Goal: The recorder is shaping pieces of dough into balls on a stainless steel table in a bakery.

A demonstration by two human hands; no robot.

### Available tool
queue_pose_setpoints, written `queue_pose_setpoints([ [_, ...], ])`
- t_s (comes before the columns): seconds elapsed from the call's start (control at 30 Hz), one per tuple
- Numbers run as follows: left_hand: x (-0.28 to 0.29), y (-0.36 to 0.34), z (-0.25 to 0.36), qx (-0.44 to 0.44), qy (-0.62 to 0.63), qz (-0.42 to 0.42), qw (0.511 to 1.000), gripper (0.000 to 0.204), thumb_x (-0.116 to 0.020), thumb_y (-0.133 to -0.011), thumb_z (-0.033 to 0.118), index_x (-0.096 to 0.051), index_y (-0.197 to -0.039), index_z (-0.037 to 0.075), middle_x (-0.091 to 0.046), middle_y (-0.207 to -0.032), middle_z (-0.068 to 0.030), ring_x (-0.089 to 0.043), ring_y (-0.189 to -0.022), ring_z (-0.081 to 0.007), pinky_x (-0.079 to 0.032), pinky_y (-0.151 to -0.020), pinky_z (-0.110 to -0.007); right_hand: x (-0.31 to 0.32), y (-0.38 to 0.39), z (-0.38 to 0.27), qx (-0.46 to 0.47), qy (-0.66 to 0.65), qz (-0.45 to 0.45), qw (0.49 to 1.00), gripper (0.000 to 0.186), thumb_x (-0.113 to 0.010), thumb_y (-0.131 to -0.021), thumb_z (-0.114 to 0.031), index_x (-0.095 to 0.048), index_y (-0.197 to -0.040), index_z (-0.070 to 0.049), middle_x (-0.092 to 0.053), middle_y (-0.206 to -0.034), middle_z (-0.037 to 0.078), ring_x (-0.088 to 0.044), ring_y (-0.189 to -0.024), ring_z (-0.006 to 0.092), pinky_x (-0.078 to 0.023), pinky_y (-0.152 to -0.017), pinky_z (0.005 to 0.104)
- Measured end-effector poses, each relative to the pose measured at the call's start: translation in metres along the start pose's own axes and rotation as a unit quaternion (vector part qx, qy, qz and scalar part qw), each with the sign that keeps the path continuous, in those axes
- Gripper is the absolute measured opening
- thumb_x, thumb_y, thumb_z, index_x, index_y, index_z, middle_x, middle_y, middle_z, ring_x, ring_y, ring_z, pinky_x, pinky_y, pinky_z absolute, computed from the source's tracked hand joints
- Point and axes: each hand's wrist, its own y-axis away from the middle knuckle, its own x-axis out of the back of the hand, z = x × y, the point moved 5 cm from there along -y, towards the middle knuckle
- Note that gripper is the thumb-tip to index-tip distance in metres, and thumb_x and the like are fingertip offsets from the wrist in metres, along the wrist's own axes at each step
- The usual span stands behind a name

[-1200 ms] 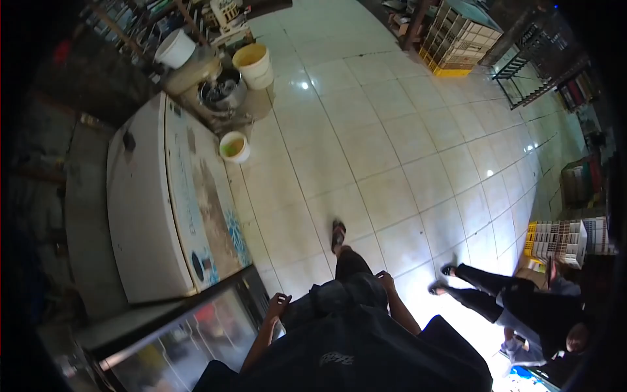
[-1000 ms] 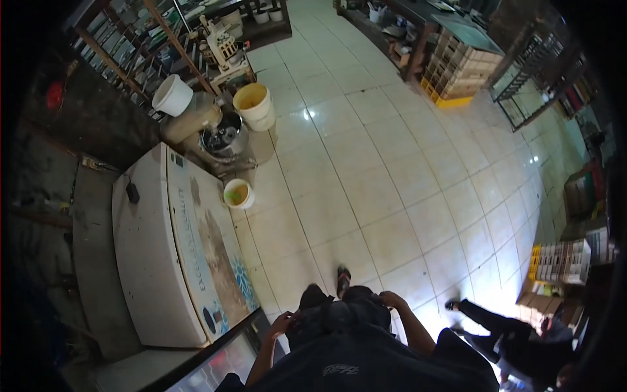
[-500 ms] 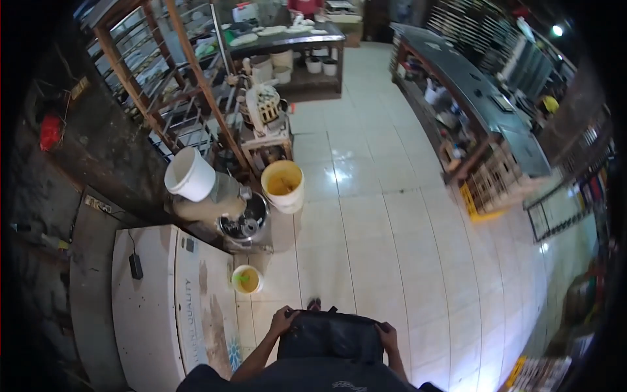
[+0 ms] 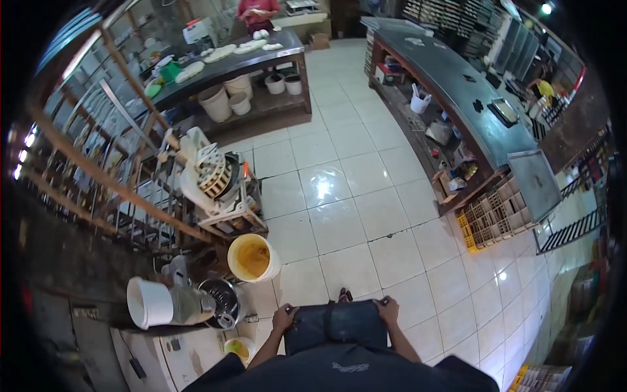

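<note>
A dark, boxy fabric bag is against my front, with a strap running down its middle. My left hand is closed round its far left corner. At the opposite corner, my right hand grips the bag with bent fingers. The bag's near side is hidden by my dark shirt. Just beyond its far edge one of my feet shows on the tiles.
A yellow-stained bucket, a mixer and a dough-dividing machine stand at left. Farther off, a person works at a dough table. A long counter and crates line the right.
I have moved forward across the floor; the mixer, bucket and white chest at left have shifted nearer and lower. Both hands keep hold of the bag. The distant person now handles dough.
</note>
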Motion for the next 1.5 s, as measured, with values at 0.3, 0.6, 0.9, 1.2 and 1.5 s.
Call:
queue_pose_setpoints([
  [0.3, 0.033, -0.229, 0.122, 0.100, 0.157, -0.154, 0.970, 0.042, -0.064, -0.088, 0.051, -0.070, -0.086, 0.010, -0.057, -0.064, -0.0043, -0.054, -0.058, -0.0166, -0.043, -0.057, -0.029, -0.016, -0.261, -0.133, -0.034, 0.154, -0.222, 0.962, 0.051, -0.076, -0.069, -0.052, -0.072, -0.081, -0.003, -0.068, -0.079, 0.018, -0.066, -0.077, 0.0329, -0.054, -0.072, 0.0417],
  [0.6, 0.096, -0.444, 0.267, 0.135, 0.565, -0.440, 0.685, 0.014, -0.057, -0.092, 0.026, -0.063, -0.094, 0.014, -0.062, -0.088, 0.0011, -0.054, -0.069, -0.0106, -0.040, -0.061, -0.024, 0.007, -0.485, -0.232, -0.375, -0.188, -0.313, 0.852, 0.038, -0.064, -0.082, -0.045, -0.071, -0.094, -0.009, -0.071, -0.090, 0.006, -0.065, -0.085, 0.0228, -0.048, -0.082, 0.0366],
  [0.9, 0.155, -0.663, 0.486, -0.055, 0.473, -0.318, 0.820, 0.011, -0.055, -0.089, 0.004, -0.057, -0.095, 0.013, -0.054, -0.086, 0.0048, -0.048, -0.073, -0.0059, -0.039, -0.065, -0.018, 0.026, -0.755, -0.346, -0.212, -0.221, -0.451, 0.838, 0.022, -0.057, -0.091, -0.021, -0.068, -0.105, -0.009, -0.068, -0.095, 0.000, -0.058, -0.081, 0.0104, -0.043, -0.075, 0.0224],
  [1.2, 0.152, -0.933, 0.627, 0.002, 0.385, -0.134, 0.913, 0.027, -0.050, -0.078, -0.010, -0.060, -0.099, 0.005, -0.056, -0.079, -0.0009, -0.049, -0.066, -0.0097, -0.042, -0.060, -0.022, 0.018, -1.120, -0.536, -0.029, -0.086, -0.487, 0.869, 0.015, -0.053, -0.080, 0.004, -0.058, -0.079, -0.010, -0.048, -0.068, -0.007, -0.041, -0.059, 0.0058, -0.034, -0.055, 0.0195],
  [1.5, 0.273, -1.270, 0.821, 0.004, 0.208, 0.004, 0.978, 0.025, -0.055, -0.085, 0.002, -0.061, -0.109, 0.002, -0.066, -0.094, -0.0110, -0.062, -0.075, -0.0195, -0.053, -0.068, -0.031, 0.017, -1.400, -0.720, -0.066, -0.012, -0.148, 0.987, 0.005, -0.060, -0.089, -0.010, -0.058, -0.087, -0.007, -0.062, -0.069, 0.006, -0.060, -0.061, 0.0151, -0.044, -0.050, 0.0239],
])
